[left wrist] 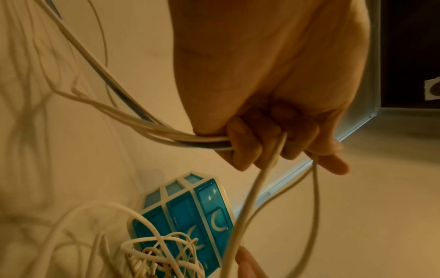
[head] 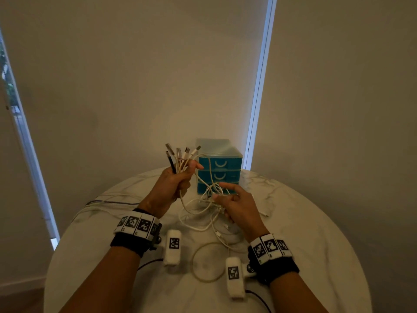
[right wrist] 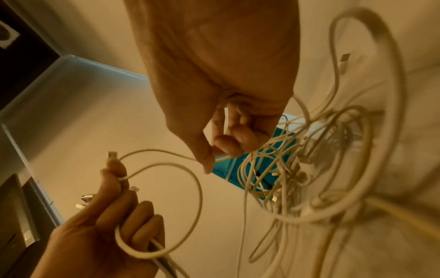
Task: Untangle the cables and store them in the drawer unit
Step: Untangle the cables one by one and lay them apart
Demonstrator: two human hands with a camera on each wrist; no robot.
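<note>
My left hand (head: 178,179) is raised above the round white table (head: 316,233) and grips a bundle of cable ends (head: 180,159), mostly white with one black, their USB plugs fanned upward. In the left wrist view its fingers (left wrist: 250,144) curl round those cables. From the bundle, white cables drop into a tangle (head: 209,206) on the table. My right hand (head: 228,195) pinches one white cable of the tangle between thumb and fingers (right wrist: 226,144). The blue three-drawer unit (head: 220,168) stands just behind both hands, all drawers closed. The tangle (right wrist: 297,169) hangs in front of it.
A beige cable loop (head: 194,263) lies near the table's front. Thin cables (head: 108,199) trail off the table's left edge. A short loose white cable (head: 266,213) lies right of the tangle. Closed blinds stand close behind the table.
</note>
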